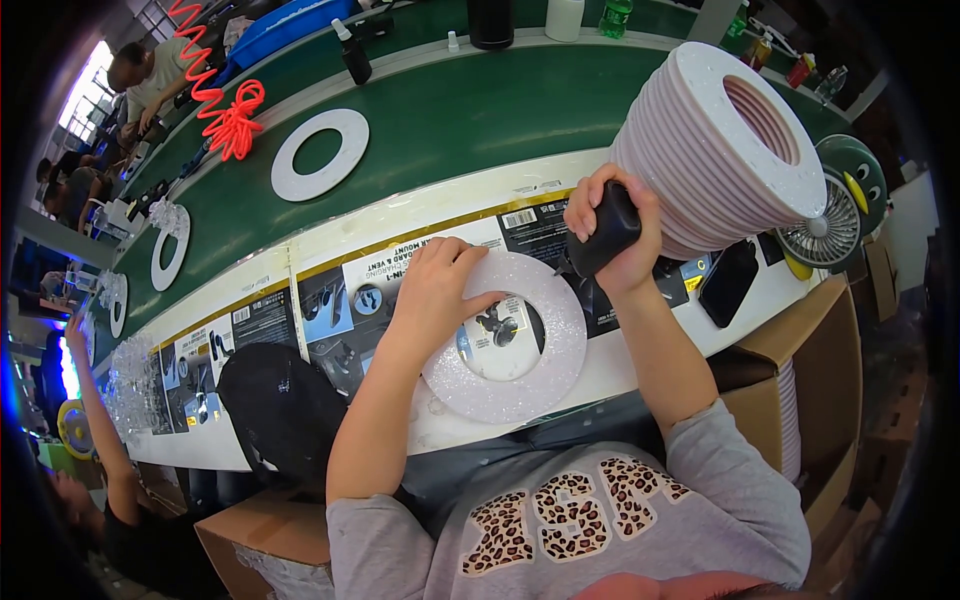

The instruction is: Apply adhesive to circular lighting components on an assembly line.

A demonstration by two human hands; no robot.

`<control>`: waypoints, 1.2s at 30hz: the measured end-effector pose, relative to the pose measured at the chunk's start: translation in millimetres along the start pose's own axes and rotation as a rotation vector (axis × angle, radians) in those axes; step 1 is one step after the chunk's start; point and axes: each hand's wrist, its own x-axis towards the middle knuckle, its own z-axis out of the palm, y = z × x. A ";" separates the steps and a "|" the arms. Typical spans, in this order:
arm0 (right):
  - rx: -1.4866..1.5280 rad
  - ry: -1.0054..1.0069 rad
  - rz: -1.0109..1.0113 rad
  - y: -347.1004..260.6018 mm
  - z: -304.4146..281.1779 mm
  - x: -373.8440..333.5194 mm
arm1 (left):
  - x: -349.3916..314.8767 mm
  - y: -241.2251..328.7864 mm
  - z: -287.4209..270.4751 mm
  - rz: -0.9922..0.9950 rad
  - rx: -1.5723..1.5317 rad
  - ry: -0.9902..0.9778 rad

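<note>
I am looking down on a speckled white ring (564,350) that is lying flat on printed packaging sheets (325,305) across the white bench (625,383), almost directly in front of the wearer. The left hand (438,288) is resting over the ring's ten o'clock side, fingers spread and not clenched, the thumb reaching toward the hole. The right hand (640,243) is grasping a black, rounded tool (606,230), its fingers wrapping round the body, just beyond the ring at about one o'clock. Its narrower end is pointing down toward the rim; I cannot tell whether it is touching.

I am judging the step in hand to be tool work on this one ring, the left hand steadying and the right hand working. To my mind, the next move is calling for firm, even pressure from the left palm and a controlled approach of the tool to the rim, with the left fingers lying clear of its path. A slip could be marking the ring's face.

A tall stack of similar rings (690,150) is leaning at two o'clock, near the right hand, and a loose ring (350,150) is lying on the green belt (450,110) toward half past ten.
</note>
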 end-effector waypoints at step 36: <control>0.000 0.017 -0.011 -4.0 3.8 -0.9 | 1.9 -1.3 -8.2 -0.109 -0.005 -0.033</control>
